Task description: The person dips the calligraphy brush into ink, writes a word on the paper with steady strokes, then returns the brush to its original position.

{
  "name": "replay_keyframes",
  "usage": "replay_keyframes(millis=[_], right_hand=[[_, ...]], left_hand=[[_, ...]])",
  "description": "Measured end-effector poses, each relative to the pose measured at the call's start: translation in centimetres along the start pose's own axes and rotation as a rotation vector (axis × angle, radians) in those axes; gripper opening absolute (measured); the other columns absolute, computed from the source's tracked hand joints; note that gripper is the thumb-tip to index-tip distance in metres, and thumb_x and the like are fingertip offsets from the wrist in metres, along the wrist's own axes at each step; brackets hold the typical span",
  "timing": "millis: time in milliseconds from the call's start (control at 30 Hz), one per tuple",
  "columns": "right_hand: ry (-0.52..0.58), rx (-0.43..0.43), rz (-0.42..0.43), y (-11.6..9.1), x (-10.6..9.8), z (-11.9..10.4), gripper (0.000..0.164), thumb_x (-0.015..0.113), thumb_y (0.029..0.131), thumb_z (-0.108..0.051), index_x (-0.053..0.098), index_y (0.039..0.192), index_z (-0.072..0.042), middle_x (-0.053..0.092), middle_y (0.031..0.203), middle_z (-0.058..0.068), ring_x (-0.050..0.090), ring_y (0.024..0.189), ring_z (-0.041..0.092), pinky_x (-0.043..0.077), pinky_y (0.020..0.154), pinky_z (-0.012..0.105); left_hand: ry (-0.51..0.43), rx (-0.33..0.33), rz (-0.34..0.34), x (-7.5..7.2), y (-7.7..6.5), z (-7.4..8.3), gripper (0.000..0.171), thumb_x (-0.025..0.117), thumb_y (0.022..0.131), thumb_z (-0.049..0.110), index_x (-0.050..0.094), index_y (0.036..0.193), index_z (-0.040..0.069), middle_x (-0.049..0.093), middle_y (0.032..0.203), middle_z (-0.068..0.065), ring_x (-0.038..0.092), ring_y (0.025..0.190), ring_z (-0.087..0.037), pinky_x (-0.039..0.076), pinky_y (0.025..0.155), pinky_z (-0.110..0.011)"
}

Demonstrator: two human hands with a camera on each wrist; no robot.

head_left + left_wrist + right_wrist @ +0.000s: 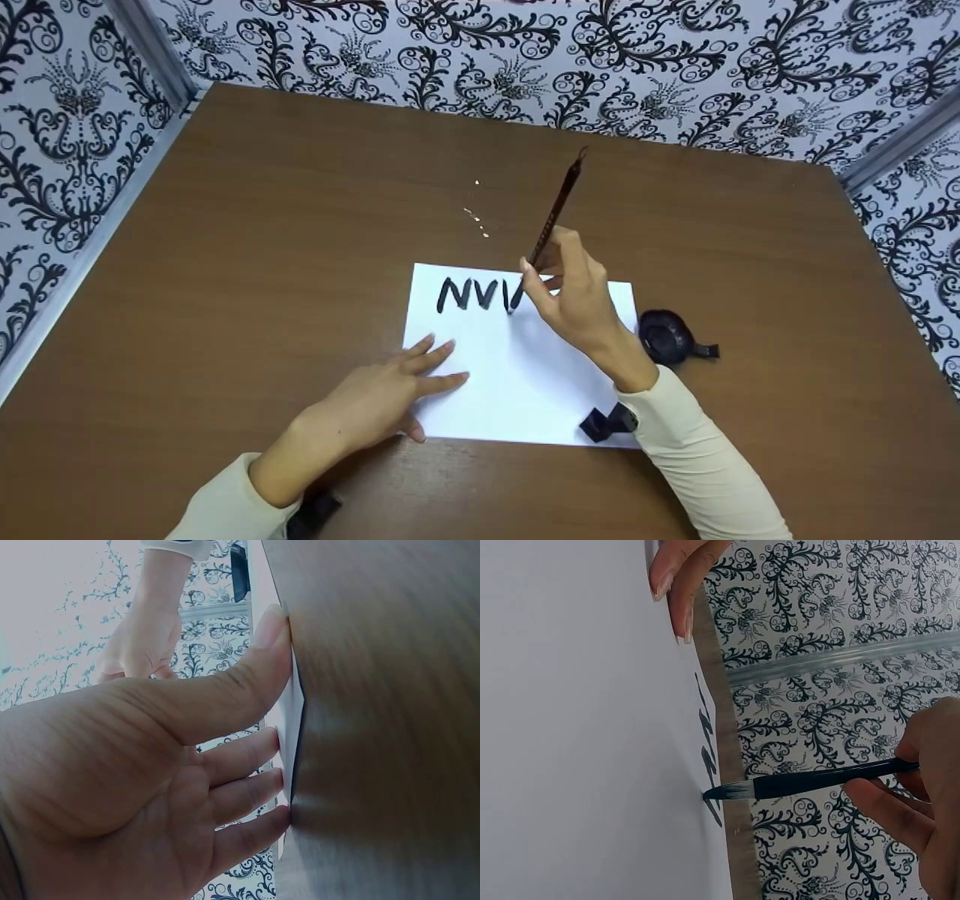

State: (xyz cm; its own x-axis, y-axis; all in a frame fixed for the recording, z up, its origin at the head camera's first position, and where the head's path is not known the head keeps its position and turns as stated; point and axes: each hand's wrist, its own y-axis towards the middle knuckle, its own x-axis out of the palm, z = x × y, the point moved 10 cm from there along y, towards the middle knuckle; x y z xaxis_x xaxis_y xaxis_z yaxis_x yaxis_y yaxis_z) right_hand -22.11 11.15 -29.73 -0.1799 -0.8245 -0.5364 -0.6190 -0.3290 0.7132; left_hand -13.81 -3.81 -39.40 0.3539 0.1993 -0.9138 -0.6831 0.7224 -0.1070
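A white sheet of paper (pixel 487 382) lies on the brown table, with black brush strokes (pixel 486 294) in a row along its upper part. My right hand (pixel 581 300) pinches a dark paintbrush (pixel 559 202), whose handle leans up and away. In the right wrist view the black-wetted bristles (pixel 720 792) meet the paper at the last stroke. My left hand (pixel 379 401) rests with spread fingers on the sheet's left side. From the left wrist view, its thumb (pixel 274 630) and fingertips are along the paper's edge.
A small black dish with a stub handle (pixel 666 337) stands just right of the sheet. Light flecks (pixel 477 219) dot the table (pixel 300 225) beyond the paper. A black blocky device (pixel 607 422) is at the right cuff. Black-and-white patterned walls (pixel 495 60) border the table.
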Motion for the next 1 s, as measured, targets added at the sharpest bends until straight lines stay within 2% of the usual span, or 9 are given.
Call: replay_keyframes(millis=[100,367,567,700,867,1000], right_hand=[[0.005,-0.002,-0.003,0.0,0.0,0.0,0.030,0.061,0.087,0.001,0.046,0.113,0.002,0.060,0.086,0.010,0.066,0.071,0.014,0.053,0.053,0.023],[-0.023,-0.004,-0.001,0.1,-0.2,-0.3,0.030,0.062,0.087,-0.001,0.046,0.112,0.001,0.061,0.084,0.009,0.065,0.069,0.013,0.052,0.053,0.020],[-0.008,0.015,0.111,0.4,-2.2,0.0,0.030,0.065,0.085,0.000,0.049,0.109,0.001,0.063,0.081,0.009,0.066,0.067,0.015,0.053,0.053,0.023],[-0.024,-0.004,0.188,0.5,-3.2,0.7,0.029,0.066,0.084,0.001,0.049,0.108,0.001,0.063,0.080,0.008,0.067,0.067,0.015,0.052,0.053,0.020],[-0.023,-0.012,0.205,0.2,-3.0,1.9,0.030,0.066,0.084,0.003,0.048,0.109,0.000,0.062,0.081,0.009,0.067,0.067,0.016,0.051,0.055,0.018],[0.001,-0.013,0.215,-0.1,-2.6,2.5,0.030,0.065,0.085,0.005,0.048,0.108,0.002,0.062,0.081,0.010,0.068,0.067,0.017,0.051,0.056,0.017]], left_hand=[[-0.007,0.003,0.003,0.0,0.0,0.0,0.077,0.075,0.070,0.032,0.049,0.141,0.020,0.029,0.153,-0.011,0.026,0.139,-0.034,0.054,0.076,-0.044],[-0.018,-0.004,-0.007,0.2,0.0,-0.1,0.075,0.074,0.071,0.032,0.049,0.142,0.020,0.028,0.154,-0.011,0.025,0.139,-0.034,0.053,0.080,-0.047],[-0.011,0.007,-0.004,0.1,0.0,-0.1,0.076,0.072,0.071,0.035,0.049,0.142,0.020,0.028,0.154,-0.012,0.025,0.139,-0.035,0.051,0.083,-0.050],[-0.010,0.012,0.004,0.0,0.0,0.0,0.077,0.073,0.071,0.035,0.049,0.142,0.019,0.029,0.153,-0.013,0.026,0.139,-0.035,0.054,0.076,-0.047],[-0.024,0.001,-0.002,0.1,0.0,-0.1,0.076,0.073,0.072,0.035,0.048,0.142,0.020,0.028,0.154,-0.012,0.025,0.140,-0.034,0.054,0.076,-0.047],[-0.018,0.018,0.008,0.0,0.0,0.0,0.076,0.072,0.071,0.037,0.049,0.142,0.018,0.029,0.153,-0.013,0.025,0.139,-0.034,0.055,0.067,-0.040]])
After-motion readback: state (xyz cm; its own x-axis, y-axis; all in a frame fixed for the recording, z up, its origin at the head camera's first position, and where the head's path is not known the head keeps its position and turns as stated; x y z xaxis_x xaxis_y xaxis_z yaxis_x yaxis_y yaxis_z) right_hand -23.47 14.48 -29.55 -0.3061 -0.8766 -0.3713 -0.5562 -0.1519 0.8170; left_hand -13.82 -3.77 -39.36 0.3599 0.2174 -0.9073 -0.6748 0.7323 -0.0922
